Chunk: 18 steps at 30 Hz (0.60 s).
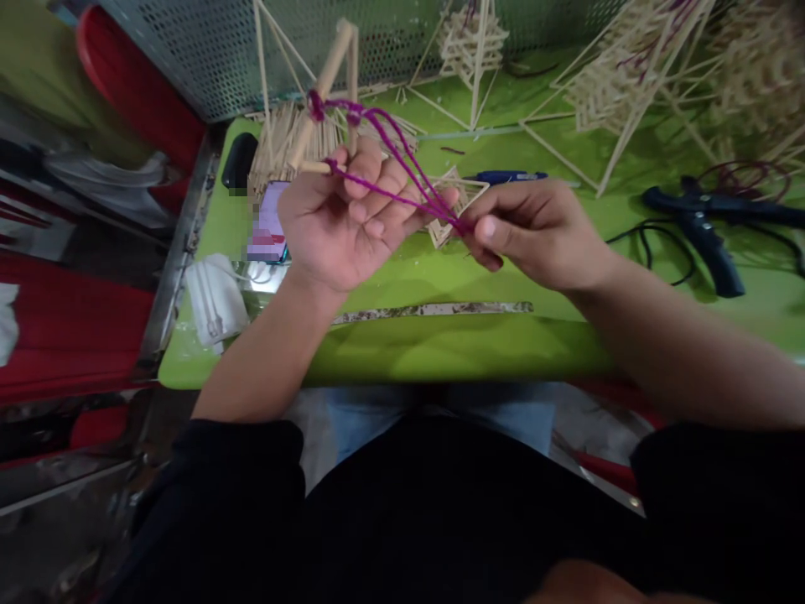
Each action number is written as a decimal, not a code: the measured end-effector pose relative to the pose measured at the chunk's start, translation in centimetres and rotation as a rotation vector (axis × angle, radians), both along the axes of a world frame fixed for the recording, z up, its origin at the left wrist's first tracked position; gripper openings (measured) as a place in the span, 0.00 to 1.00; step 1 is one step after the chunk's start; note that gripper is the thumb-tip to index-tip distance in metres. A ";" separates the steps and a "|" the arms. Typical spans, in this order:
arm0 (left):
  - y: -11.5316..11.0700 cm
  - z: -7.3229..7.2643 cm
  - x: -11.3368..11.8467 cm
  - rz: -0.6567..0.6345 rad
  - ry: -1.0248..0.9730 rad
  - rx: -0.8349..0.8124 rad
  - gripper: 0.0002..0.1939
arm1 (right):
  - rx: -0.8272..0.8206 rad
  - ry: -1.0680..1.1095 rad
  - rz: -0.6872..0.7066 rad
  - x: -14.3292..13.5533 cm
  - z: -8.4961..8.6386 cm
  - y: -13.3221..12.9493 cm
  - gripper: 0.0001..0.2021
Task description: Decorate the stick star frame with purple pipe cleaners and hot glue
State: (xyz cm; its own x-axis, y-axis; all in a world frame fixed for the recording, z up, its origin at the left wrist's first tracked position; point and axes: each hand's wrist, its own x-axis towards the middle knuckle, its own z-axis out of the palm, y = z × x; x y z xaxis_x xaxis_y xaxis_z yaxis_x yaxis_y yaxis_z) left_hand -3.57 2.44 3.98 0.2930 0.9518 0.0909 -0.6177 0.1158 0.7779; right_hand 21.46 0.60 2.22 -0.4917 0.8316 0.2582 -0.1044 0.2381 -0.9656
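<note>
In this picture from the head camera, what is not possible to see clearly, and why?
In the head view:
How the purple strings end: hidden inside the right hand.
Part of the wooden frame: covered by the left hand.
Phone screen: partly masked by pixelated blocks.
Stick structure at far right: blurred, cut off by the picture's edge.

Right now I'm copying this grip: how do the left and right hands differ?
The left hand shows its palm, the right hand its back. The left hand holds the stick frame; the right hand pinches the purple cords. Both are bare, above the green table.
</note>
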 end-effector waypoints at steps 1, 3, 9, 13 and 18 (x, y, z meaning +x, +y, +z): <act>0.0 0.1 0.0 0.024 -0.051 0.033 0.42 | 0.008 0.017 -0.037 0.2 0.1 0.2 0.23; 0.0 0.2 -0.1 0.035 -0.074 0.071 0.42 | 0.020 0.007 -0.119 0.5 0.2 0.6 0.25; 0.0 0.4 -0.3 0.048 -0.064 0.085 0.40 | 0.088 -0.130 -0.196 1.5 -1.2 2.4 0.29; -0.1 0.6 -0.5 0.085 -0.059 0.091 0.38 | 0.105 -0.145 -0.231 2.5 -2.7 3.9 0.26; 0.0 1.0 -1.0 0.085 -0.086 0.093 0.36 | 0.080 -0.181 -0.243 3.9 -3.9 5.4 0.25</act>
